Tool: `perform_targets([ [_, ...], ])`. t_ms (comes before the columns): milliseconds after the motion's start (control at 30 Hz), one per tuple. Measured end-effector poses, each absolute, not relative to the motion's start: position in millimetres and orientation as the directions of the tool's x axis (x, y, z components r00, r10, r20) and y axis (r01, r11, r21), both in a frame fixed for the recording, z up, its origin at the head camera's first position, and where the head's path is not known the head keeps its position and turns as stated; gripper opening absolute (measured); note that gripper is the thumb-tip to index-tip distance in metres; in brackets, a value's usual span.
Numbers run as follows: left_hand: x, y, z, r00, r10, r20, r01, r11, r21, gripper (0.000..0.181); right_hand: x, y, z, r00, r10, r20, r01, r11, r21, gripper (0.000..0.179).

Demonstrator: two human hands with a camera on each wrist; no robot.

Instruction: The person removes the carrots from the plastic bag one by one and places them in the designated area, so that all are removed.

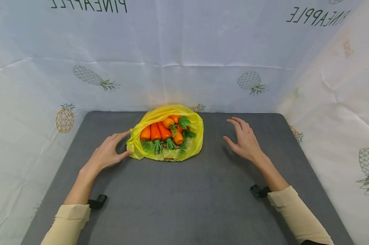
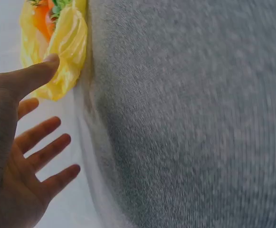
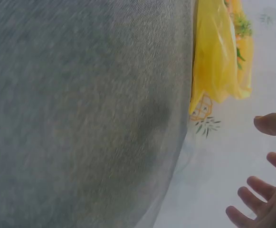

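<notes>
A yellow plastic bag (image 1: 198, 144) lies at the back of the table with its mouth facing me. Inside it are several orange carrots (image 1: 155, 132) with short green tops, plus leafy greens (image 1: 184, 121). My left hand (image 1: 106, 153) is at the bag's left side, thumb and fingertips right at its edge. In the left wrist view its fingers are spread, and the thumb (image 2: 38, 73) overlaps the yellow plastic. My right hand (image 1: 244, 141) hovers to the right of the bag, apart from it, with fingers spread and holding nothing.
The dark grey table (image 1: 184, 204) has rounded back corners. White cloth (image 1: 184, 37) printed with pineapples hangs behind it and along both sides. A black strap (image 1: 97, 201) shows at the left wrist and another strap (image 1: 259, 191) at the right.
</notes>
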State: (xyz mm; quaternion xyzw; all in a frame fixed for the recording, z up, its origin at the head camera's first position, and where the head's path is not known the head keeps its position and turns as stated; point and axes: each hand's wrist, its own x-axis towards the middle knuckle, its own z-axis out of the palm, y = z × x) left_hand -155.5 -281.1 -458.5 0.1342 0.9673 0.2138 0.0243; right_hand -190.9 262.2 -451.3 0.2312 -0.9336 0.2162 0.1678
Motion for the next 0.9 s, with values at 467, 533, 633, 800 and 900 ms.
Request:
perform_targets([
  [467,-154,-272,-464,-0.955,0.280,0.096,0.274,0.712,0.647,0.075,-190,239,-443,-0.842,-0.374,0.390,-0.516,0.770,-0.375,0.066],
  [533,-154,-271,-466,-0.959,0.270,0.082,0.254,0.701,0.667,0.070,-190,235,-441,-0.842,-0.379,0.385,-0.518,0.767,-0.378,0.066],
  [633,-154,-270,-468,-0.966,0.251,0.058,0.223,0.704,0.674,0.063,-192,229,-440,-0.840,-0.389,0.378,-0.523,0.764,-0.377,0.065],
  [800,-155,-271,-473,-0.971,0.239,0.028,0.195,0.710,0.677,0.058,-194,222,-439,-0.837,-0.397,0.376,-0.530,0.760,-0.377,0.064],
  [900,-157,-271,-475,-0.973,0.229,0.022,0.180,0.699,0.692,0.055,-194,219,-440,-0.833,-0.405,0.377,-0.537,0.754,-0.378,0.063],
])
